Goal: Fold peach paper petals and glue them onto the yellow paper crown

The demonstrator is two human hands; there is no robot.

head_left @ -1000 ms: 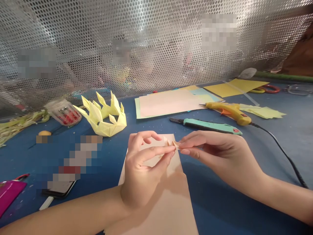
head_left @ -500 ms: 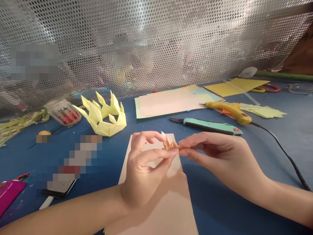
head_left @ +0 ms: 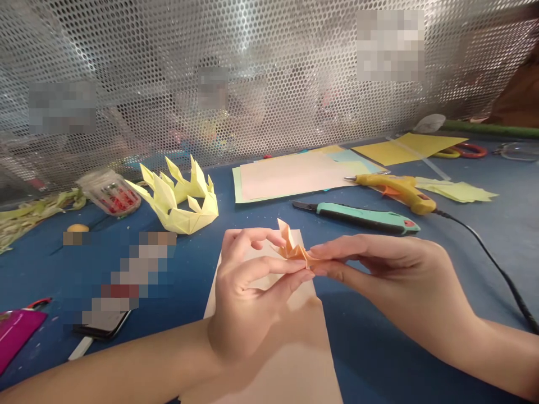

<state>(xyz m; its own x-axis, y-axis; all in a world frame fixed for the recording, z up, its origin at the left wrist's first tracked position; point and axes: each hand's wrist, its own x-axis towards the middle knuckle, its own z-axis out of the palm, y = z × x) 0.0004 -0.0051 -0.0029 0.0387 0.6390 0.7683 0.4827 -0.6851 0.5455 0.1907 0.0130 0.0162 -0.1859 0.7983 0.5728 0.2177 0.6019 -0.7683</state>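
Observation:
A small piece of folded peach paper (head_left: pixel 290 244) with pointed tips is pinched between both hands. My left hand (head_left: pixel 252 286) grips its near edge between thumb and forefinger, the other fingers curled behind it. From the right, my right hand (head_left: pixel 387 275) pinches the other end between thumb and fingertips. The fingers hide part of the folds. Beneath the hands lies a long peach paper sheet (head_left: pixel 273 370) on the blue table. A yellow folded-paper crown (head_left: pixel 191 216) with pointed tips stands beyond my left hand.
Behind the hands lie a green utility knife (head_left: pixel 362 216), a yellow glue gun (head_left: pixel 396 191) with a black cord, and stacked coloured paper (head_left: pixel 295 177). To the left are a clear jar (head_left: pixel 112 193) and a phone (head_left: pixel 105 325). A perforated metal panel (head_left: pixel 269 78) rises at the back.
The folded paper sits slightly higher in view, with its pointed tip showing more. My right hand has shifted a little right and down, still pinching it.

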